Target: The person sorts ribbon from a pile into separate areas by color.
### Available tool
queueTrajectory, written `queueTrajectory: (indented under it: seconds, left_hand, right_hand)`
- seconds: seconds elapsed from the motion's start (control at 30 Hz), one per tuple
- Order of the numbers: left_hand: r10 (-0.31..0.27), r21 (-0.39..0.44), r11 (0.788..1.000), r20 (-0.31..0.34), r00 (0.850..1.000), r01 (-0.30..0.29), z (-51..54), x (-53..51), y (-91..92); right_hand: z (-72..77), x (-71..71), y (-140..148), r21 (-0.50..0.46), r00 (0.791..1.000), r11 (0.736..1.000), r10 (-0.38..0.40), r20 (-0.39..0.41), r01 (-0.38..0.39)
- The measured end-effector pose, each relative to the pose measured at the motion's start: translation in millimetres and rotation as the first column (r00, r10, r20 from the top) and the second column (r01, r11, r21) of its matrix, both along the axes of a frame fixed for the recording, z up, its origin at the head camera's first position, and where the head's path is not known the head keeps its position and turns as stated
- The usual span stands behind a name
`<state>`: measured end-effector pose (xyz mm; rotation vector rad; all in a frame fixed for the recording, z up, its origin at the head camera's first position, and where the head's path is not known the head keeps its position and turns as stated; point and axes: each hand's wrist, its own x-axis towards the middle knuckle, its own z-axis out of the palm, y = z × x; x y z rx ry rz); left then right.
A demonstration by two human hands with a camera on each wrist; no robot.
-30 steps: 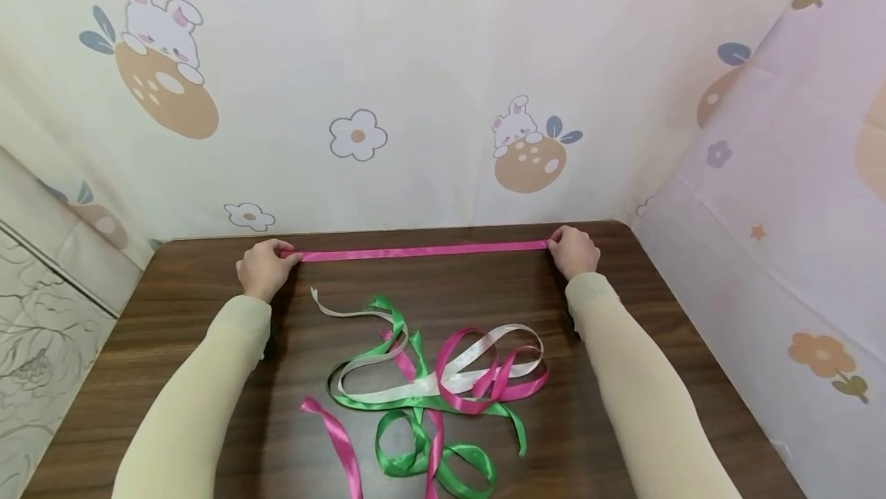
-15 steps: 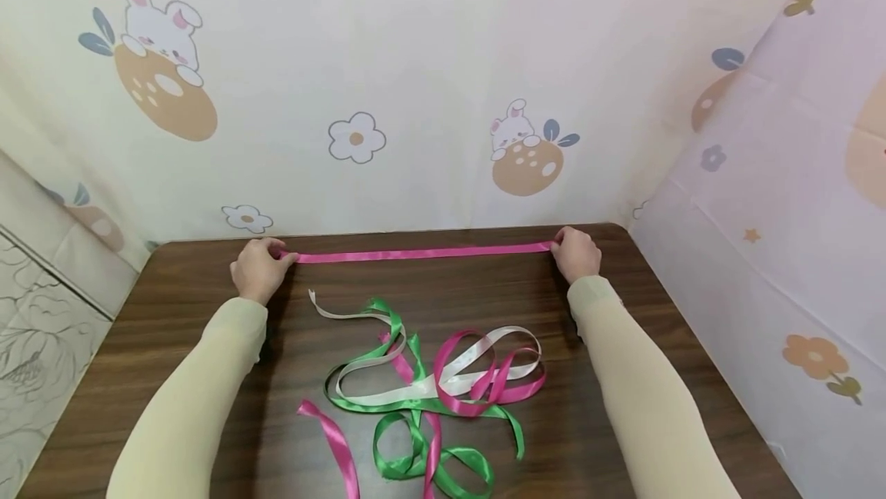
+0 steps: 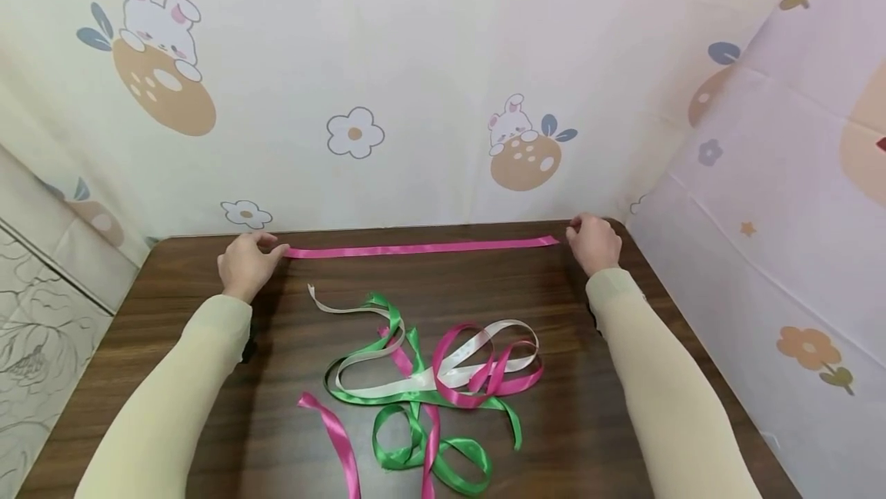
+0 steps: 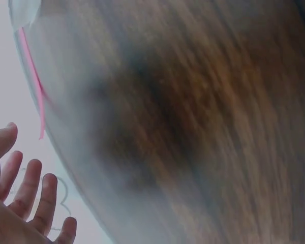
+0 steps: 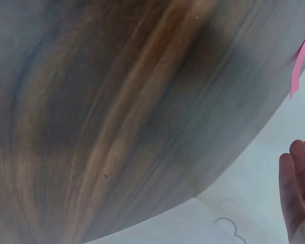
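Ribbon, a long flat strip of glossy pink satin (image 3: 422, 248), lies nearly straight along the far edge of the dark brown wood-grained table (image 3: 561, 422), beyond a loose tangle of green, white and pink satin ribbons (image 3: 422, 384). Its ends, pinched half a second ago, are now free: the left hand (image 3: 245, 264) spreads its fingers just beside one, the right hand (image 3: 595, 244) extends its fingers, holding nothing, just beside the other. Laying out this strip therefore looks finished.
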<state>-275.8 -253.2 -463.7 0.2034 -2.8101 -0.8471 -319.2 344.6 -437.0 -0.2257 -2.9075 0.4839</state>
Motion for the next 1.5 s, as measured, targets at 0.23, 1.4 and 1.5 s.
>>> queueTrajectory:
  seconds: [0.23, 1.4, 1.5]
  left_hand:
    - [-0.058, -0.017, 0.998, -0.002, 0.998, 0.058, 5.1, 11.6, 1.7]
    - [-0.359, -0.096, 0.933, -0.161, 0.919, 0.348, 64.2, 57.1, 79.6]
    - [-0.381, -0.086, 0.924, -0.152, 0.912, 0.372, 66.2, 61.8, 87.0]
  right_hand:
    - [-0.7, 11.9, 0.2, 0.034, 0.998, 0.998, 0.055, 0.034, -0.057]
    - [44.0, 86.7, -50.1, 0.216, 0.915, 0.902, 0.396, -0.071, -0.374]
    - [44.7, 93.1, -56.9, 0.208, 0.901, 0.892, 0.426, -0.084, -0.402]
